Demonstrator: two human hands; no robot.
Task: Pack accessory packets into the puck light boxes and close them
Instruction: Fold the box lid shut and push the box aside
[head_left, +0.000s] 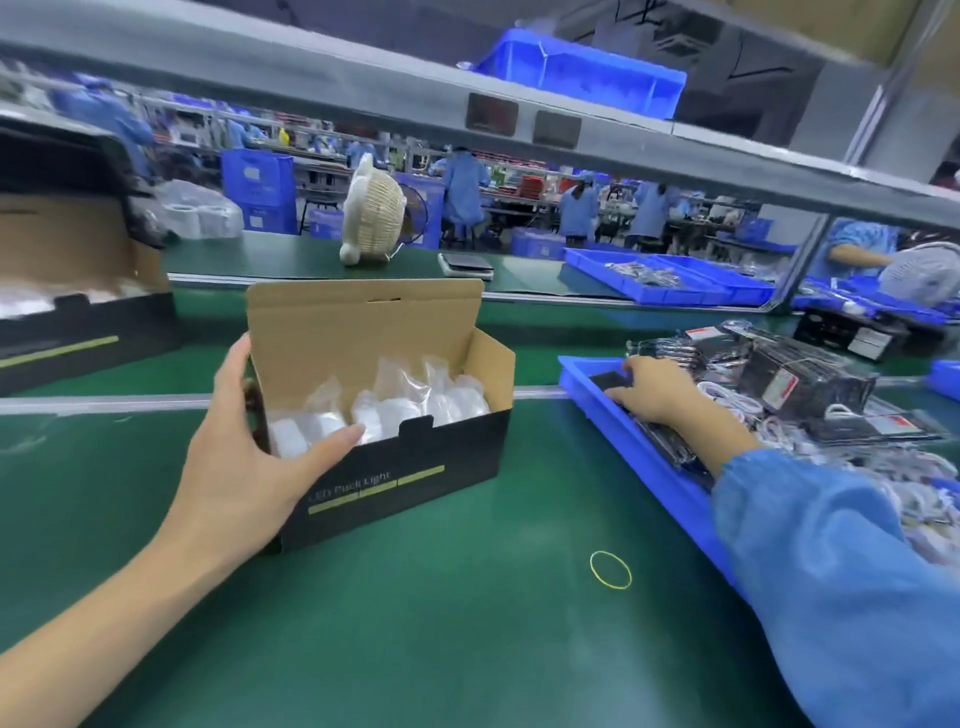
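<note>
Green belt (441, 623) underneath. Blue tray (639, 447) at right, heaped with dark packets (800, 384), labels unreadable. Black box (400, 467) centre, "LED Puck Light" on front, long axis left-right, lid up, bagged white contents indistinct. Left hand (244, 467) gripping box's left end. Right hand (654, 389) in tray, fingertips hidden, grip unclear.

Factory packing line, green conveyor belt (415, 623), blue parts bins (649, 447), gowned workers (462, 187)

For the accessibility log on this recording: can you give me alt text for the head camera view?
A person's left hand grips the end of an open black puck light box holding plastic-wrapped lights, while the right hand reaches into a blue tray of accessory packets. A yellow rubber band lies on the green belt.
</note>
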